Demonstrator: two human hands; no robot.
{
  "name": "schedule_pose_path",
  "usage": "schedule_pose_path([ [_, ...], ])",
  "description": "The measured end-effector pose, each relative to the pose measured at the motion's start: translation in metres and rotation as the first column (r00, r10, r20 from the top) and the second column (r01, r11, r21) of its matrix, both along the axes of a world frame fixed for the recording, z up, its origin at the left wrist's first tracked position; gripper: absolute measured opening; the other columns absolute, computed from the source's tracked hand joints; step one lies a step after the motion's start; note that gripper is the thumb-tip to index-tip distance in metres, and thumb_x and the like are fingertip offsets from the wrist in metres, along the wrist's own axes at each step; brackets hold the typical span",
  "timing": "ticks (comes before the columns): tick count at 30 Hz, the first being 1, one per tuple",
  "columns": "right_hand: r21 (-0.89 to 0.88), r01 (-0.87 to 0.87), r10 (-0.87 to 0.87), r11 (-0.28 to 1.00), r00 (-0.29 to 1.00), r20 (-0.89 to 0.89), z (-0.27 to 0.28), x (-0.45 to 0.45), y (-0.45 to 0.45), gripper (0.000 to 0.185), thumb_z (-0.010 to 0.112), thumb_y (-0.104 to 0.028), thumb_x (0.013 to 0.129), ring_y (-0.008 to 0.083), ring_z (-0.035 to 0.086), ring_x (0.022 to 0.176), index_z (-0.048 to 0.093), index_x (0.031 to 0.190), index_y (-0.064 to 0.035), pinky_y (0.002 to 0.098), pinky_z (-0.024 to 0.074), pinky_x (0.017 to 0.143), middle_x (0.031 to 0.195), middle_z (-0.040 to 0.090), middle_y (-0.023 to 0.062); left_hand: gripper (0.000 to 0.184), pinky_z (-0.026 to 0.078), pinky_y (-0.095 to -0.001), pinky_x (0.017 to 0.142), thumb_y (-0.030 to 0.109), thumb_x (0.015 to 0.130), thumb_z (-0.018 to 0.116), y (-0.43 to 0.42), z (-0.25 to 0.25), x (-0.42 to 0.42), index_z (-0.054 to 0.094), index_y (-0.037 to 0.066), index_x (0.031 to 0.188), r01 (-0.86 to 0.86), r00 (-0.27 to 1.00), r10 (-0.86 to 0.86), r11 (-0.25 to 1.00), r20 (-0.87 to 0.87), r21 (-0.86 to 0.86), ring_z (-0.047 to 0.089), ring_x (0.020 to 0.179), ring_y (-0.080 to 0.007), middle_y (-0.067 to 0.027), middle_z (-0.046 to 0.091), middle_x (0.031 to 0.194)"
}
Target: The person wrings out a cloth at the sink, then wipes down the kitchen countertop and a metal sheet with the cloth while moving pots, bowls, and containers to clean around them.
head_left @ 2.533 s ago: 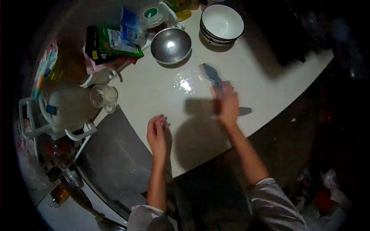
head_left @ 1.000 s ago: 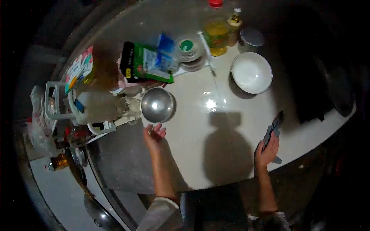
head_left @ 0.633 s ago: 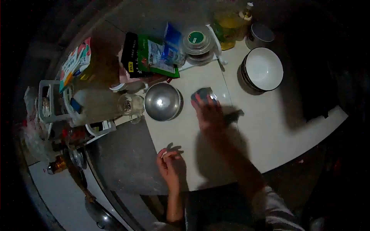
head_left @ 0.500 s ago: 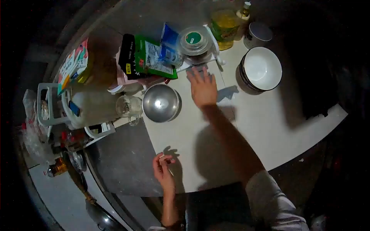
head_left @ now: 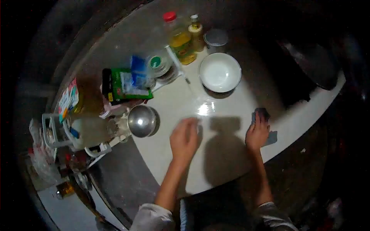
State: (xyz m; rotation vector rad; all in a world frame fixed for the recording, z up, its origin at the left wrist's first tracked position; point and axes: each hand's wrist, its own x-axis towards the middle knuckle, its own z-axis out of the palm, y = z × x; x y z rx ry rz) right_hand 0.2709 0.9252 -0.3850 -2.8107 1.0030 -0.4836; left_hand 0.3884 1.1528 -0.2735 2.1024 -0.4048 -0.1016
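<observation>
Near the front right edge of the table [head_left: 177,104], my right hand [head_left: 257,134] presses a grey cloth [head_left: 271,138] against the surface. Parts of the cloth stick out past the fingers and beside the palm. My left hand [head_left: 184,140] is over the middle of the table, its fingers curled and blurred. Something small and whitish shows at its fingertips, too unclear to name. A steel bowl [head_left: 142,121] stands to the left of that hand. Beyond both hands is a white bowl with a dark outside [head_left: 220,73].
At the back stand an oil bottle with a red cap [head_left: 181,42], a smaller bottle [head_left: 196,36] and a lidded tub [head_left: 216,39]. Food packets [head_left: 125,84] and clear round containers [head_left: 162,65] crowd the back left. A white jug [head_left: 88,131] stands farther left.
My right hand has swept the grey cloth from the back middle to the front right. My left hand has moved forward over the table. The view has shifted right.
</observation>
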Motion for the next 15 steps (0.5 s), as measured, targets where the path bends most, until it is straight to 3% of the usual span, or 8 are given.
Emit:
schedule_pose_path([
  [2,-0.095,0.058,-0.060,0.994,0.998,-0.029,-0.015,-0.019,-0.018,0.046,0.050,-0.012,0.080,0.0344,0.047,0.114,0.050,0.127,-0.0119,0.0460,0.0369,0.095,0.125,0.051,0.0154,0.027,0.043,-0.0367,0.086,0.013,0.080,0.063,-0.042,0.027,0.041,0.058,0.004,0.106,0.118,0.966,-0.144,0.985,0.217,0.128,0.056,0.099,-0.0273,-0.0135,0.058,0.104],
  [4,-0.159,-0.046,0.049,0.986,0.999,0.010,-0.029,-0.031,-0.029,0.046,0.049,-0.015,0.081,0.0337,0.048,0.113,0.050,0.127,-0.0123,0.0449,0.0375,0.094,0.124,0.051,0.0153,0.036,0.041,-0.0422,0.089,0.024,0.077,0.066,-0.089,0.042,0.071,0.058,0.006,0.107,0.134,0.825,-0.250,0.958,0.506,0.254,0.052,0.105,-0.0328,-0.0147,0.055,0.112],
  [6,-0.244,0.026,-0.031,0.970,0.999,-0.014,-0.070,-0.040,-0.041,0.047,0.049,-0.017,0.081,0.0327,0.046,0.115,0.049,0.128,-0.0134,0.0437,0.0371,0.095,0.126,0.050,0.0143,0.046,0.038,-0.0453,0.092,0.038,0.077,0.064,-0.140,0.035,0.099,0.058,0.008,0.111,0.240,0.720,-0.449,0.877,0.529,0.417,0.049,0.109,-0.0333,-0.0148,0.053,0.117],
  [8,-0.173,-0.042,0.054,0.984,0.996,0.066,-0.064,-0.039,-0.038,0.049,0.049,-0.017,0.080,0.0315,0.045,0.118,0.049,0.128,-0.0143,0.0432,0.0365,0.095,0.127,0.049,0.0126,0.052,0.037,-0.0497,0.093,0.047,0.078,0.060,-0.183,0.051,0.114,0.057,0.012,0.116,0.321,0.709,-0.692,0.488,0.136,0.811,0.048,0.112,-0.0324,-0.0137,0.050,0.124],
  [9,-0.166,0.000,0.000,0.986,1.000,-0.001,-0.037,-0.030,-0.030,0.051,0.050,-0.018,0.078,0.0307,0.044,0.119,0.048,0.129,-0.0144,0.0432,0.0359,0.096,0.129,0.049,0.0106,0.052,0.037,-0.0497,0.093,0.047,0.078,0.060,-0.196,0.046,0.120,0.057,0.012,0.116,0.318,0.710,-0.691,0.486,0.135,0.814,0.048,0.112,-0.0324,-0.0137,0.050,0.124],
  [12,-0.158,0.043,-0.053,0.987,0.997,-0.057,-0.049,-0.033,-0.031,0.050,0.050,-0.018,0.078,0.0317,0.044,0.119,0.049,0.128,-0.0139,0.0441,0.0352,0.097,0.129,0.049,0.0099,0.048,0.029,-0.0517,0.097,0.045,0.073,0.062,-0.226,0.009,0.143,0.062,0.017,0.112,0.255,0.714,-0.698,0.339,0.060,0.905,0.047,0.116,-0.0263,-0.0094,0.056,0.119],
  [15,-0.233,-0.034,0.044,0.972,0.998,0.036,-0.057,-0.033,-0.038,0.047,0.049,-0.017,0.080,0.0322,0.044,0.119,0.050,0.127,-0.0132,0.0444,0.0345,0.098,0.130,0.049,0.0103,0.046,0.023,-0.0530,0.100,0.043,0.069,0.063,-0.230,-0.013,0.151,0.066,0.021,0.109,0.223,0.716,-0.698,0.226,-0.002,0.948,0.047,0.119,-0.0223,-0.0065,0.060,0.116],
])
